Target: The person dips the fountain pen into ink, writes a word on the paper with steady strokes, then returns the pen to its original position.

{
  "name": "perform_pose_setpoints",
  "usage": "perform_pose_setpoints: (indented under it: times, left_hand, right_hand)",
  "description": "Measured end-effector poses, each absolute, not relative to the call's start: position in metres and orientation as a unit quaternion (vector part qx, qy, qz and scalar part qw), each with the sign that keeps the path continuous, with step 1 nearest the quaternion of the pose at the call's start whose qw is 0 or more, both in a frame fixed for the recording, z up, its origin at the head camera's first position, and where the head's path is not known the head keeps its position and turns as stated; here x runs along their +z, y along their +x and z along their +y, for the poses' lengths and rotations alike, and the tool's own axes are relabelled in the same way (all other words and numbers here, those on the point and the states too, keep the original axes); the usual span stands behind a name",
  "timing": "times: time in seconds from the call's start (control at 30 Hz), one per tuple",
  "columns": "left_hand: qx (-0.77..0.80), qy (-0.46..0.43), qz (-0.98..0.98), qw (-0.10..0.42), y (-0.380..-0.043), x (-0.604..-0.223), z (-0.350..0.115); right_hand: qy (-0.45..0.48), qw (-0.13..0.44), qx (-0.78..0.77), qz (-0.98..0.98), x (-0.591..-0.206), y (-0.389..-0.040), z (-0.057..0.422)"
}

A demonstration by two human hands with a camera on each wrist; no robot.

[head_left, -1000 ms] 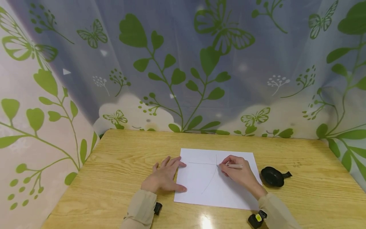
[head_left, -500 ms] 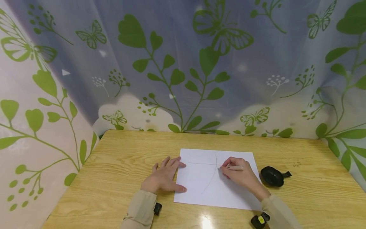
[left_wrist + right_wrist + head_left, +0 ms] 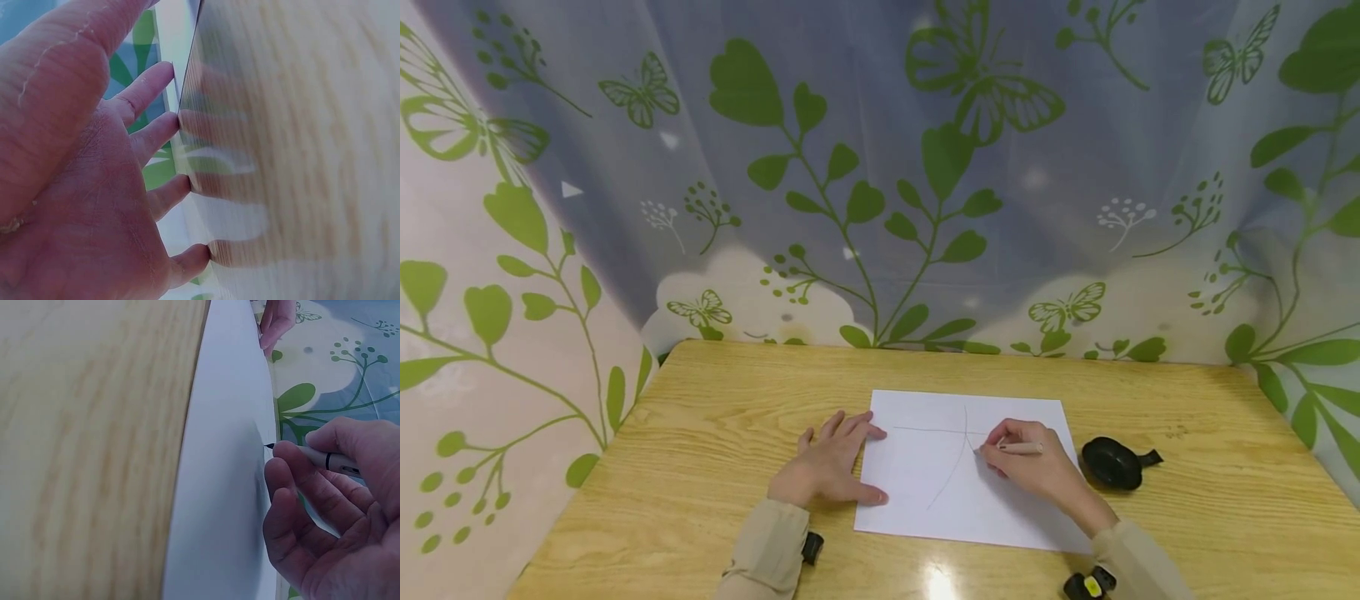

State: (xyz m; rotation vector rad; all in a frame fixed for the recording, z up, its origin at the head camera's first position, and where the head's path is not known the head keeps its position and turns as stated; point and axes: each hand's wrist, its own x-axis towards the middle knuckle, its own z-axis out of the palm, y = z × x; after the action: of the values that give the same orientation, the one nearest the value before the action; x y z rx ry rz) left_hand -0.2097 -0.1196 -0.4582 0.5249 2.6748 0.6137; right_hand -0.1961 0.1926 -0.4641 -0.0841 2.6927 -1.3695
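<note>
A sheet of white paper (image 3: 910,492) lies on the wooden table, bearing thin drawn lines: one across, one short upright, and slanting strokes below where they cross. My right hand (image 3: 1033,462) pinches a light-coloured pen (image 3: 1022,448) between thumb and fingers, over the right half of the sheet. In the right wrist view the dark tip of the pen (image 3: 319,456) meets the paper. My left hand (image 3: 831,467) is spread at the sheet's left edge, thumb and a fingertip on the paper. The left wrist view shows its fingers (image 3: 156,134) apart, fingertips pressing down, with nothing held.
A small black pan-shaped dish (image 3: 1111,463) with a short handle stands just right of the paper. The wooden table (image 3: 737,400) ends at the back against a curtain (image 3: 880,167) printed with green leaves and butterflies. Each wrist wears a black device.
My right hand and the pen have moved slightly down and right, and a short slanting stroke now runs below the crossing. More of the horizontal line shows. The left hand stays put.
</note>
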Motion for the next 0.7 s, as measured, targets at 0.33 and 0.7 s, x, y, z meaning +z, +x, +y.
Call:
perform_pose_setpoints:
  times: [0.33,0.7]
  left_hand:
    - [0.219,0.183,0.942,0.177,-0.209,-0.457,-0.119]
    - [0.222,0.183,0.941,0.177,-0.209,-0.457,-0.12]
  right_hand:
    - [-0.035,0.057,-0.445,0.893,-0.463,-0.189,0.195]
    - [-0.04,0.056,-0.435,0.898,-0.461,-0.184,0.197]
